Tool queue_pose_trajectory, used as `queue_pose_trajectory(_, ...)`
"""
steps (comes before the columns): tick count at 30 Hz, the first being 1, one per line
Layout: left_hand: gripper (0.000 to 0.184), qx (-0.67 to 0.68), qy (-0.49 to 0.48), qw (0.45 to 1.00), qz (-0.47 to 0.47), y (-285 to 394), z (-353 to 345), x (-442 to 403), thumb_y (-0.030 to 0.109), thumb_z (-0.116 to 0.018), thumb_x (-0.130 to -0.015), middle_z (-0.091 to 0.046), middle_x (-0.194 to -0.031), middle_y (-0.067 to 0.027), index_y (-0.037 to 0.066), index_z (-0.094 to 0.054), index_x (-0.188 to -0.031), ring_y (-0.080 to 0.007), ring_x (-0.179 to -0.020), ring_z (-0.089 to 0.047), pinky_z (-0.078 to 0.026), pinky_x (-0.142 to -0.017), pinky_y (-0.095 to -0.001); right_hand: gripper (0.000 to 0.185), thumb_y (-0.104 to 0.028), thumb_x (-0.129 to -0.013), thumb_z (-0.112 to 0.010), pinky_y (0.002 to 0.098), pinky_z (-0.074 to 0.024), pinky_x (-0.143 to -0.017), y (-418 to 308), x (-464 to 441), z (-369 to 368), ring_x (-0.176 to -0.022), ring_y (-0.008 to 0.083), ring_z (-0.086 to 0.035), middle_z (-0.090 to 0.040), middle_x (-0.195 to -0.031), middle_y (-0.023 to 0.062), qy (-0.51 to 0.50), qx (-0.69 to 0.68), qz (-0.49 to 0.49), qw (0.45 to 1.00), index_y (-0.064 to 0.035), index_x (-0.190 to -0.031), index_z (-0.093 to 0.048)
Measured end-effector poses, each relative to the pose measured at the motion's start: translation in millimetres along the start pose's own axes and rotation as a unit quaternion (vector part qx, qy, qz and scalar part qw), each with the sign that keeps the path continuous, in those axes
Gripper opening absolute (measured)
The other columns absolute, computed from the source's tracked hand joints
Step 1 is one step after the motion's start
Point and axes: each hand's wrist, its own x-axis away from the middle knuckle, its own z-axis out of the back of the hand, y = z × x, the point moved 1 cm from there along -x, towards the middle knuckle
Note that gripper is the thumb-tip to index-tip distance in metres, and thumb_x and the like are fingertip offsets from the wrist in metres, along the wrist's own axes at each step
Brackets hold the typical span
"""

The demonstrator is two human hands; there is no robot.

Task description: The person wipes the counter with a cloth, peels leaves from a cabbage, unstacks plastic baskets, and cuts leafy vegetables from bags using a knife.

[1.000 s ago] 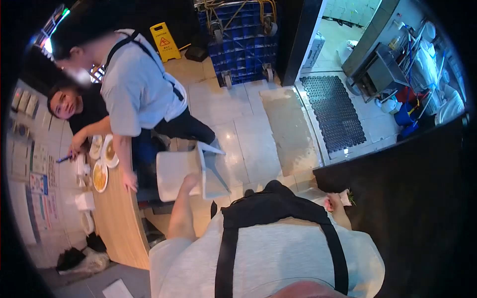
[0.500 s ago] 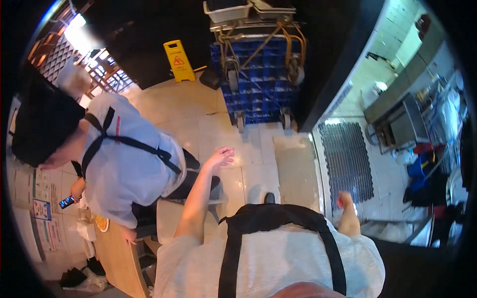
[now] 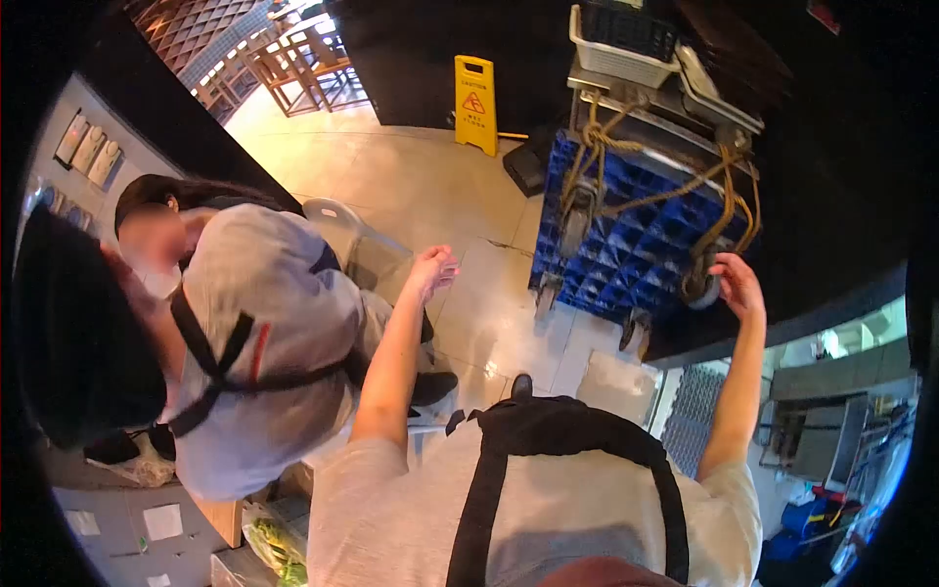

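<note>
My left hand (image 3: pixel 431 272) is raised over the tiled floor, fingers loosely curled but apart, holding nothing. My right hand (image 3: pixel 737 284) is lifted in front of a blue plastic pallet (image 3: pixel 626 230) that stands on its side. Its fingers are spread near a caster wheel (image 3: pixel 700 282), and whether they touch it cannot be made out. Brown ropes (image 3: pixel 665 196) hang over the pallet and a metal cart edge. On top are a white basket with a black crate (image 3: pixel 626 59) and a white tray (image 3: pixel 714 93).
A co-worker in a light shirt and black straps (image 3: pixel 264 352) leans close at my left, another person (image 3: pixel 156 230) beyond. A yellow caution sign (image 3: pixel 475 106) stands ahead. Behind the co-worker is a chair (image 3: pixel 337 220). Bagged greens (image 3: pixel 276 548) lie low at left. A doorway mat (image 3: pixel 696 411) is at right.
The view has swung right toward the pallet. My right hand has risen from low beside my body to the pallet's wheel. My left hand has lifted away from the chair.
</note>
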Motion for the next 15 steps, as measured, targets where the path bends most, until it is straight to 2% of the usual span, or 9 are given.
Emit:
queue_pose_trajectory(3,0.016,0.006,0.021,1.0,0.012,19.7,-5.5,-22.6,0.022,-0.05,-0.084,-0.061,-0.084,-0.0051,0.012,-0.052,-0.097,-0.0137,-0.065,-0.058,-0.044,-0.056,-0.0272,0.027,-0.029,-0.086,-0.048,0.0164,-0.0251,-0.037,-47.0,-41.3,7.4,-0.04,0.0033,-0.032,-0.055,-0.067,0.0009,-0.004,-0.006,0.053,0.999,-0.0081,-0.102,-0.052)
queue_pose_trajectory(5,0.015,0.017,0.017,1.0,0.013,30.3,-12.1,-45.7,0.018,-0.05,-0.083,-0.061,-0.084,-0.0062,0.011,-0.053,-0.095,-0.0142,-0.065,-0.058,-0.044,-0.057,-0.0275,0.026,-0.03,-0.087,-0.048,0.0156,-0.0239,-0.037,-80.5,-71.1,11.3,-0.04,0.0026,-0.03,-0.051,-0.064,-0.0017,-0.032,0.015,0.052,0.998,-0.0094,-0.102,-0.052)
queue_pose_trajectory(7,0.01,0.026,0.015,0.994,-0.108,28.5,-4.1,-70.1,0.008,-0.047,-0.08,-0.061,-0.079,-0.0067,0.007,-0.055,-0.087,-0.0141,-0.065,-0.058,-0.045,-0.057,-0.0274,0.026,-0.031,-0.087,-0.049,0.0154,-0.0224,-0.034,-103.8,-119.0,16.1,-0.038,0.0022,-0.028,-0.047,-0.061,-0.0038,-0.031,0.085,0.088,0.992,-0.0105,-0.102,-0.052)
queue_pose_trajectory(9,0.013,0.052,0.064,0.983,-0.165,40.5,-3.9,-80.8,-0.001,-0.044,-0.077,-0.059,-0.071,-0.0053,0.006,-0.055,-0.08,-0.0144,-0.063,-0.057,-0.046,-0.056,-0.0256,0.021,-0.026,-0.088,-0.047,0.0155,-0.0204,-0.034,-123.0,-170.5,9.6,-0.038,0.0013,-0.026,-0.047,-0.061,-0.0037,-0.025,0.085,0.09,0.992,-0.0119,-0.102,-0.053)
queue_pose_trajectory(11,0.013,0.094,0.087,0.973,-0.19,59.6,-10.4,-75.7,-0.004,-0.044,-0.076,-0.054,-0.067,-0.0031,0.005,-0.054,-0.078,-0.0139,-0.061,-0.055,-0.047,-0.056,-0.0252,0.021,-0.025,-0.087,-0.049,0.0152,-0.0209,-0.034,-138.7,-225.6,-4.4,-0.038,0.0007,-0.026,-0.046,-0.061,-0.0041,-0.054,0.062,0.074,0.994,-0.0112,-0.102,-0.053)
queue_pose_trajectory(13,0.012,0.046,0.104,0.974,-0.198,78.2,-8.5,-68.4,-0.006,-0.045,-0.075,-0.051,-0.067,-0.0028,0.004,-0.053,-0.077,-0.0132,-0.061,-0.054,-0.048,-0.058,-0.0253,0.022,-0.024,-0.086,-0.051,0.0151,-0.0217,-0.035,-155.6,-265.5,-43.3,-0.038,0.0004,-0.026,-0.048,-0.063,-0.0034,-0.054,0.073,0.069,0.993,-0.0099,-0.103,-0.053)
queue_pose_trajectory(15,0.008,0.023,0.088,0.972,-0.218,87.5,3.8,-65.2,-0.003,-0.048,-0.077,-0.051,-0.073,-0.0029,0.003,-0.053,-0.079,-0.0119,-0.067,-0.053,-0.05,-0.064,-0.0276,0.022,-0.022,-0.085,-0.054,0.0147,-0.0228,-0.036,-167.9,-307.2,-80.2,-0.039,0.0,-0.027,-0.051,-0.065,-0.0014,-0.072,0.088,0.069,0.991,-0.009,-0.102,-0.053)
